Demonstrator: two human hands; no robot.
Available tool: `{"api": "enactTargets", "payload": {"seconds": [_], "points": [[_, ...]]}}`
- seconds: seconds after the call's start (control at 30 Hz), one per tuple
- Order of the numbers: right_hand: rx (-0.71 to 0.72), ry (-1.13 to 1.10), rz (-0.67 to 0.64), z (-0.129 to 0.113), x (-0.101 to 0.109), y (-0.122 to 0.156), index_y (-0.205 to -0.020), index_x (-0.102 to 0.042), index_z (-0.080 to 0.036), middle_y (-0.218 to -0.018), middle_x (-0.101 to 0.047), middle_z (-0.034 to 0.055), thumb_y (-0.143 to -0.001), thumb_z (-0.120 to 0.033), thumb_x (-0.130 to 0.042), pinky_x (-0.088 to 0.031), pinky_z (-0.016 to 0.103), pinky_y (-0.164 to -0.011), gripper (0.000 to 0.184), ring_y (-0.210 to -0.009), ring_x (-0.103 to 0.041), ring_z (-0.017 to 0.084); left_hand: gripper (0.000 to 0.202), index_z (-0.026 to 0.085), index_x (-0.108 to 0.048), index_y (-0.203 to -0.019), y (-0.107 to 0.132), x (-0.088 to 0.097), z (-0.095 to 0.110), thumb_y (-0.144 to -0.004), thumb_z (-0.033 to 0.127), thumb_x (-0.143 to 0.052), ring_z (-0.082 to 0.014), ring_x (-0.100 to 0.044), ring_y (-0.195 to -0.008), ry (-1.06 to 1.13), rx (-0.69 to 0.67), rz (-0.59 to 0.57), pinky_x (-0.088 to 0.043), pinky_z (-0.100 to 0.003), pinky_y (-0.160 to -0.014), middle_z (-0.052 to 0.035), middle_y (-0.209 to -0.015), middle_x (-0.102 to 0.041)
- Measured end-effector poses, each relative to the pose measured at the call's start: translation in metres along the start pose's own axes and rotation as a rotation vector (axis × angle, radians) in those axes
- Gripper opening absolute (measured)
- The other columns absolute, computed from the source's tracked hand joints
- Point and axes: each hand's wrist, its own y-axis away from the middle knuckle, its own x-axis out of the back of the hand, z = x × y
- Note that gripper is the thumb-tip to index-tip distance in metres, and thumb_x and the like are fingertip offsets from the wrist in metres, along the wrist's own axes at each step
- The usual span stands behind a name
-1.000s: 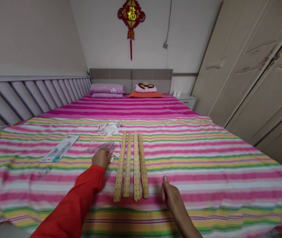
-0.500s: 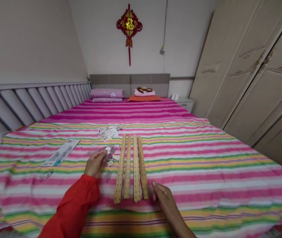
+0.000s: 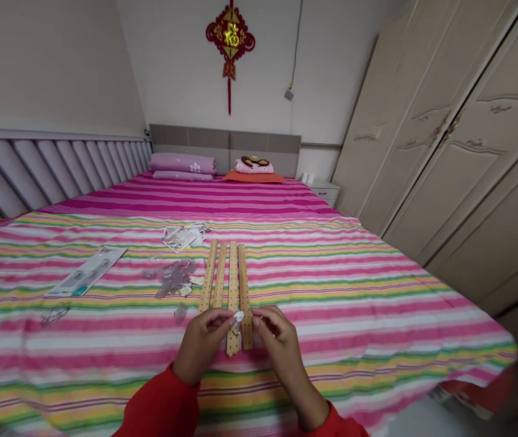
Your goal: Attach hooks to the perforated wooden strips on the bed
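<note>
My left hand (image 3: pixel 206 337) pinches a small white disc (image 3: pixel 238 317) between thumb and fingers, with a thin shiny metal piece just below it. Close by on the right, my right hand (image 3: pixel 279 340) is curled, its thumb and fingertip close together; whether anything is in them I cannot make out. Both hands are over the near ends of several wooden strips with rows of holes (image 3: pixel 233 273), which lie side by side on the striped sheet. Left of the strips lies a pile of small clear plastic pieces (image 3: pixel 177 276) with some white bits (image 3: pixel 186 291).
A flat package (image 3: pixel 88 273) lies on the left, with a small clear or wiry item (image 3: pixel 56 313) below it. White paper packaging (image 3: pixel 186 235) is behind the pile. Folded bedding (image 3: pixel 183 164) rests by the headboard (image 3: pixel 263 149). A wardrobe (image 3: pixel 422 158) stands at the right.
My left hand has moved right, away from the pile, with the white disc. My right hand has come up and left beside it. The view has shifted to the right.
</note>
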Motion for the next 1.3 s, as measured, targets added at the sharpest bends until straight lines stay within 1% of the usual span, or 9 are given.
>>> {"api": "enactTargets", "payload": {"seconds": [0.17, 0.4, 0.53, 0.63, 0.73, 0.8, 0.97, 1.13, 1.3], "points": [[-0.069, -0.063, -0.024, 0.000, 0.001, 0.006, -0.089, -0.074, -0.022, -0.085, -0.063, 0.0053, -0.075, -0.036, -0.067, -0.048, 0.028, -0.064, 0.022, -0.071, -0.057, 0.017, 0.026, 0.019, -0.072, -0.076, 0.006, -0.002, -0.004, -0.067, 0.043, -0.066, -0.0166, -0.061, -0.063, -0.182, -0.126, -0.032, -0.049, -0.026, -0.058, -0.0052, -0.071, -0.070], [-0.202, -0.266, -0.021, 0.004, -0.013, 0.018, -0.087, -0.071, -0.021, -0.078, -0.060, 0.0014, -0.059, -0.029, -0.080, -0.047, 0.026, -0.056, 0.031, -0.061, -0.056, 0.013, 0.032, 0.024, -0.067, -0.105, 0.019, -0.007, -0.003, -0.075, 0.028, -0.058, -0.0160, -0.061, -0.063, -0.641, -0.404, 0.105, -0.048, -0.027, -0.064, -0.0018, -0.072, -0.067], [-0.286, -0.372, -0.055, 0.009, -0.015, 0.022, -0.095, -0.070, -0.020, -0.069, -0.060, -0.0010, -0.059, -0.030, -0.080, -0.047, 0.026, -0.058, 0.038, -0.058, -0.055, 0.012, 0.042, 0.028, -0.062, -0.116, 0.021, -0.003, 0.008, -0.075, 0.022, -0.058, -0.0175, -0.061, -0.068, -0.809, -0.445, -0.045, -0.046, -0.027, -0.067, -0.0015, -0.074, -0.068], [-0.263, -0.305, -0.039, 0.009, -0.015, 0.024, -0.084, -0.074, -0.020, -0.063, -0.056, -0.0026, -0.058, -0.030, -0.080, -0.042, 0.023, -0.051, 0.029, -0.054, -0.049, 0.010, 0.047, 0.031, -0.060, -0.118, 0.016, 0.001, 0.014, -0.073, 0.019, -0.059, -0.0169, -0.061, -0.069, -0.845, -0.433, -0.157, -0.045, -0.027, -0.069, -0.0005, -0.074, -0.068], [-0.245, -0.262, -0.016, 0.009, -0.015, 0.025, -0.072, -0.074, -0.020, -0.064, -0.056, -0.0021, -0.055, -0.030, -0.081, -0.040, 0.021, -0.047, 0.021, -0.051, -0.048, 0.008, 0.043, 0.031, -0.062, -0.115, 0.009, 0.001, 0.016, -0.073, 0.022, -0.059, -0.0159, -0.060, -0.066, -0.800, -0.389, -0.211, -0.045, -0.027, -0.068, 0.0003, -0.072, -0.068], [-0.327, -0.315, -0.042, 0.013, -0.016, 0.026, -0.070, -0.073, -0.018, -0.060, -0.058, -0.0017, -0.054, -0.032, -0.082, -0.042, 0.022, -0.046, 0.023, -0.048, -0.049, 0.009, 0.039, 0.029, -0.065, -0.111, 0.003, -0.002, 0.014, -0.073, 0.024, -0.060, -0.0154, -0.061, -0.067, -0.705, -0.366, -0.204, -0.046, -0.026, -0.068, -0.0004, -0.075, -0.069], [-0.610, -0.609, 0.005, 0.028, -0.016, 0.029, -0.071, -0.070, -0.014, -0.057, -0.065, 0.0012, -0.053, -0.029, -0.082, -0.046, 0.021, -0.048, 0.026, -0.048, -0.057, 0.011, 0.028, 0.021, -0.069, -0.093, 0.000, -0.015, -0.006, -0.073, 0.038, -0.060, -0.0176, -0.064, -0.076, -0.288, -0.240, -0.013, -0.050, -0.027, -0.067, -0.0051, -0.084, -0.070], [-0.656, -0.637, 0.110, 0.039, -0.013, 0.035, -0.075, -0.069, -0.012, -0.059, -0.067, 0.0021, -0.047, -0.025, -0.085, -0.044, 0.018, -0.043, 0.035, -0.046, -0.058, 0.010, 0.037, 0.016, -0.067, -0.087, 0.013, -0.024, -0.039, -0.065, 0.046, -0.066, -0.0193, -0.066, -0.070, -0.024, 0.038, -0.065, -0.052, -0.030, -0.066, -0.0059, -0.074, -0.071], [-0.613, -0.506, 0.121, 0.043, -0.011, 0.034, -0.076, -0.068, -0.013, -0.055, -0.066, 0.0015, -0.050, -0.037, -0.084, -0.045, 0.019, -0.041, 0.039, -0.044, -0.059, 0.011, 0.043, 0.015, -0.068, -0.089, 0.014, -0.030, -0.051, -0.057, 0.044, -0.072, -0.0205, -0.068, -0.074, 0.061, 0.109, -0.034, -0.053, -0.032, -0.071, -0.0066, -0.075, -0.072]]}}
